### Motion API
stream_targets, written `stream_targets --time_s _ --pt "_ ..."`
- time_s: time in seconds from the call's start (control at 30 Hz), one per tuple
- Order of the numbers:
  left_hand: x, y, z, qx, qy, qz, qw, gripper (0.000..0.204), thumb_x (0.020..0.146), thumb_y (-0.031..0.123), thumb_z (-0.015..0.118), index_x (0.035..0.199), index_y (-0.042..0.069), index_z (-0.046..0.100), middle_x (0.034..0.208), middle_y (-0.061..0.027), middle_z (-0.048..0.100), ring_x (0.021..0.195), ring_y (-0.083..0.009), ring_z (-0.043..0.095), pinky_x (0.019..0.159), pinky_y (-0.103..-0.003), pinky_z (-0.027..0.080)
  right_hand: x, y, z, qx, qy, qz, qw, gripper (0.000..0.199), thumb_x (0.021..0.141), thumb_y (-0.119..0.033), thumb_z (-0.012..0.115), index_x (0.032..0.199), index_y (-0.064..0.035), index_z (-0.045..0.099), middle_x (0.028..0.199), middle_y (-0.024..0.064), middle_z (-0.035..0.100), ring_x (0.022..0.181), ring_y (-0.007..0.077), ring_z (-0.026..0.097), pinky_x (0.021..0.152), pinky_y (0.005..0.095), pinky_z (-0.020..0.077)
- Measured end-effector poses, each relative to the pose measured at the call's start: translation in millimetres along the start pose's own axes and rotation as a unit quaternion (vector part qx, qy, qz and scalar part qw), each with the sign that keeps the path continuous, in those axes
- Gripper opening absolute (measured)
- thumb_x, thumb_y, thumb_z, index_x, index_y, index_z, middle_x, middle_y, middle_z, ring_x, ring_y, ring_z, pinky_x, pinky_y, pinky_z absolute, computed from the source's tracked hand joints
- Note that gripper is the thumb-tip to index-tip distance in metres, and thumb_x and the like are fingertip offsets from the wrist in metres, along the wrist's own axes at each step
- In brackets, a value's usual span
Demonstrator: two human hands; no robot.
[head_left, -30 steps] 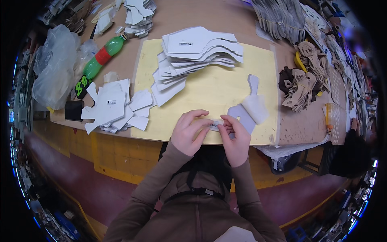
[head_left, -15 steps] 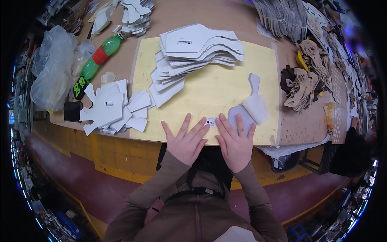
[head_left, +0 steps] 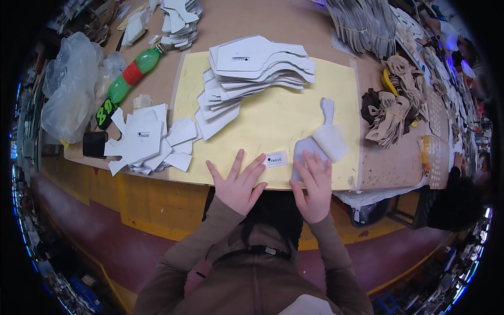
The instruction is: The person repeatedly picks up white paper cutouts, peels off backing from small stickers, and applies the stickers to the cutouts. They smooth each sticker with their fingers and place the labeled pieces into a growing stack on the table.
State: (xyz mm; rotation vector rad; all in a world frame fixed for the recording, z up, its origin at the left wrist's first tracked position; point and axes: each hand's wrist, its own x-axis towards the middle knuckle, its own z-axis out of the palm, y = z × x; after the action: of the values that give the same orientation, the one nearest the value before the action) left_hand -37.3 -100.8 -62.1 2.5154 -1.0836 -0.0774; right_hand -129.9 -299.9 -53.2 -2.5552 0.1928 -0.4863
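— Hands?
— Both lie flat and spread on the yellow mat (head_left: 273, 121), holding nothing. The left hand (head_left: 239, 184) has fingertips beside the small white label (head_left: 276, 159), at its one o'clock; whether they touch it is unclear. The right hand (head_left: 313, 186) covers the lower end of a grey-white cut piece (head_left: 310, 149).
— Anything obscured?
— That piece's near edge is hidden under the fingers. The stack of white pieces (head_left: 252, 68) at twelve o'clock conceals its lower sheets.

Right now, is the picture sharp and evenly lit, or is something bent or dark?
Head view: the hands and the yellow mat are sharp and evenly lit, without strong glare; the table edge bends from the fisheye lens; the picture's corners are black.
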Motion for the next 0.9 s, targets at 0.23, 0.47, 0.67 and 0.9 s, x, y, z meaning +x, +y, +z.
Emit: stream_targets --time_s 0.23,0.47,0.67,0.9 --pt "-1 -15 -9 -0.077 -0.007 0.046 0.996 0.041 0.096 0.024 0.067 0.133 0.009 0.058 0.157 -0.0091 0.048 0.15 -0.0395 0.035 0.115 -0.077 0.002 -18 18 -36 -0.107 -0.112 -0.03 0.987 0.057 0.079 -0.018 0.08 0.133 -0.0102 0.066 0.146 0.0124 0.058 0.136 0.0288 0.054 0.112 0.0512 0.0384" --pt "-11 -8 -21 -0.194 0.003 0.047 0.98 0.04 0.095 0.017 0.068 0.133 0.011 0.059 0.155 -0.0107 0.049 0.149 -0.0404 0.037 0.119 -0.072 0.007 -38 13 -77 -0.036 0.13 0.035 0.99 0.034 0.078 0.012 0.069 0.11 0.0012 0.073 0.104 0.0188 0.075 0.092 0.028 0.074 0.079 0.0377 0.0572" --pt "-18 28 -62 -0.448 0.031 0.066 0.891 0.076 0.083 0.015 0.083 0.148 0.01 0.044 0.154 -0.0225 0.048 0.15 -0.0453 0.035 0.123 -0.064 0.006 -37 -34 -110 0.152 0.215 0.015 0.965 0.012 0.087 0.004 0.069 0.098 0.0044 0.073 0.085 0.0177 0.076 0.077 0.0275 0.077 0.068 0.0328 0.0593" --pt "-4 19 -89 -0.457 -0.121 -0.047 0.88 0.026 0.087 0.005 0.078 0.112 0.001 0.071 0.098 -0.0076 0.078 0.101 -0.0232 0.073 0.111 -0.043 0.045 -3 -50 -64 0.294 0.087 0.029 0.951 0.016 0.081 0.004 0.072 0.097 0.0034 0.075 0.085 0.0151 0.077 0.072 0.0241 0.076 0.063 0.0299 0.0588"
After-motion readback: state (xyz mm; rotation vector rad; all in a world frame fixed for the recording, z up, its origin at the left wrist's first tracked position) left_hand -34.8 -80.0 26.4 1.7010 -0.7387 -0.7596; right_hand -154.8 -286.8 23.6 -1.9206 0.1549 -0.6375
